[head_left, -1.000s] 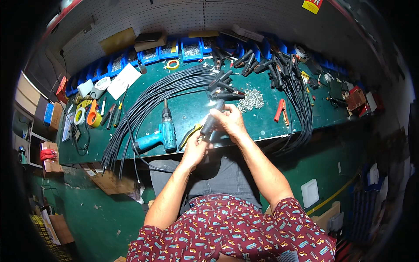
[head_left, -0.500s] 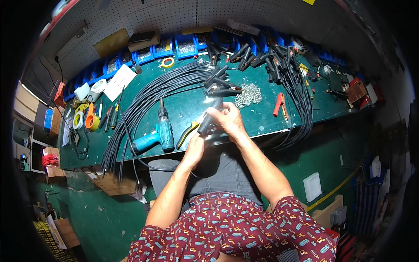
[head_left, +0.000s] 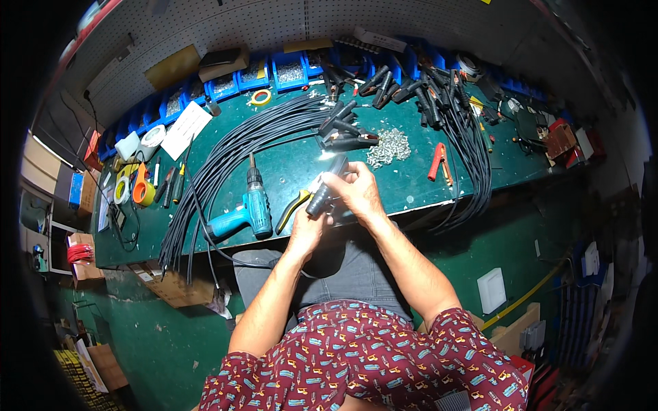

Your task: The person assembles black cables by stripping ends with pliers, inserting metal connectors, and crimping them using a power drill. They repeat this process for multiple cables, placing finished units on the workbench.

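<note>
Two bare hands hold a dark handle-shaped piece at the front edge of a cluttered workbench

A person's right hand (head_left: 360, 192) closes narrowly, thumb and fingers, on the side of a black, elongated plastic piece with a ribbed lower end (head_left: 317, 203); the left hand (head_left: 306, 231) is curled around or against that lower end, its fingertips partly hidden, so their exact grip cannot be told. The piece tilts, its upper end leaning right, above the front edge of a green-topped workbench (head_left: 288, 164) and near the person's lap.

Just left of the hands lie pliers with yellow-and-black handles (head_left: 295, 205); beside them, farther left, a teal cordless drill with a black chuck (head_left: 257, 205) lies on the bench; behind it curves a thick bundle of black cables (head_left: 229, 147).

Beyond the hands sits a group of black clamps (head_left: 348, 140); to their right is a loose pile of small silvery metal parts (head_left: 389, 147); farther right lies a red-handled clamp with copper-coloured metal (head_left: 436, 163); blue plastic bins (head_left: 290, 74) line the bench's back.
</note>
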Demonstrator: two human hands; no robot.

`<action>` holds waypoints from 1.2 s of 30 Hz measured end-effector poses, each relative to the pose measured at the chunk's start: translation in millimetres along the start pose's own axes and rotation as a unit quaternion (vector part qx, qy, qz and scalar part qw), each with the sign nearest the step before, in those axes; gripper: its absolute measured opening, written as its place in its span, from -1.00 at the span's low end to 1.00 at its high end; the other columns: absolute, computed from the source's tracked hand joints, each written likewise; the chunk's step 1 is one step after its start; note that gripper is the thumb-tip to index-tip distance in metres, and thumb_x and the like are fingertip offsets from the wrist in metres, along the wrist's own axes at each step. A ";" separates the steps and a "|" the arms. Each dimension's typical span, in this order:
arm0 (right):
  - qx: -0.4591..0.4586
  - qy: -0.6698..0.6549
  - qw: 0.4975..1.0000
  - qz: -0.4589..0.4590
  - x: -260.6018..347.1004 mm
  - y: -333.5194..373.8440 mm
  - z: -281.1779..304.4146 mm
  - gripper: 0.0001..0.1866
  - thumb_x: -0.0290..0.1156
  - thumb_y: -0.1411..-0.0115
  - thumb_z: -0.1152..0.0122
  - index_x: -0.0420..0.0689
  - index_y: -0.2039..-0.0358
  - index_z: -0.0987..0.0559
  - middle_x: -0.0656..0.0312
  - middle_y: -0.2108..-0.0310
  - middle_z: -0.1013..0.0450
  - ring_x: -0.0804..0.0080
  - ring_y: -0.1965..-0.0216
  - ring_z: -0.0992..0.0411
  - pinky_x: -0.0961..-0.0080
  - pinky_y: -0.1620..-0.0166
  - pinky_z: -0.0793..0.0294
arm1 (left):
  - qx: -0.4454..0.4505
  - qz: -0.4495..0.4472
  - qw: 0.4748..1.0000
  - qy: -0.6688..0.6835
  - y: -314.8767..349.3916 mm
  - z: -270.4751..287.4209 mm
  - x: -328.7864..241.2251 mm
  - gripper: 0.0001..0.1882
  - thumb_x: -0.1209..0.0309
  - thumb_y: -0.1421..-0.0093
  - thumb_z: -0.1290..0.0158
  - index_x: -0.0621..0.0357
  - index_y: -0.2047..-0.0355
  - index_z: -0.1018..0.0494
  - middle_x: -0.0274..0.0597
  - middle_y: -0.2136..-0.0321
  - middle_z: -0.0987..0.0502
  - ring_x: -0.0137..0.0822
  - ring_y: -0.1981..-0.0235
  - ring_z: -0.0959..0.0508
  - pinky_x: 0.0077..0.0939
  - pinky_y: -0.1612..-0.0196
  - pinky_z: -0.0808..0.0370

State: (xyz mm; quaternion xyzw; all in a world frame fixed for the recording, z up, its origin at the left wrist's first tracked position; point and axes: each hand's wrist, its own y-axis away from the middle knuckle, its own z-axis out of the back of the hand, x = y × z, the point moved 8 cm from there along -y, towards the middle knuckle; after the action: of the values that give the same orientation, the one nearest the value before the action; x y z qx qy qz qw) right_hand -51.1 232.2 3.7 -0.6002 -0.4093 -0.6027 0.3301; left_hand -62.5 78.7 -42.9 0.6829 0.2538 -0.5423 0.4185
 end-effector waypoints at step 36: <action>-0.125 0.510 0.844 0.105 -35.2 -59.2 106.0 -0.81 -0.31 -0.14 -0.39 -0.12 0.29 -0.64 -0.02 0.19 -0.57 -0.08 0.14 -0.56 0.00 0.08 -0.54 | -0.045 0.027 0.993 0.103 25.6 14.1 -27.6 -0.76 0.21 -0.41 -0.05 0.09 0.24 -0.57 -0.59 0.59 -0.36 -0.70 0.64 -0.24 -0.75 0.57 -0.14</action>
State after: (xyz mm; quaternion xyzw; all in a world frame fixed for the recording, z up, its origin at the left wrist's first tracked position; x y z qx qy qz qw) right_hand -53.5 349.8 -43.0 -0.2832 -0.0391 -0.8318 0.4758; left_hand -57.3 56.4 -9.9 0.7221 0.3010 -0.4456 0.4351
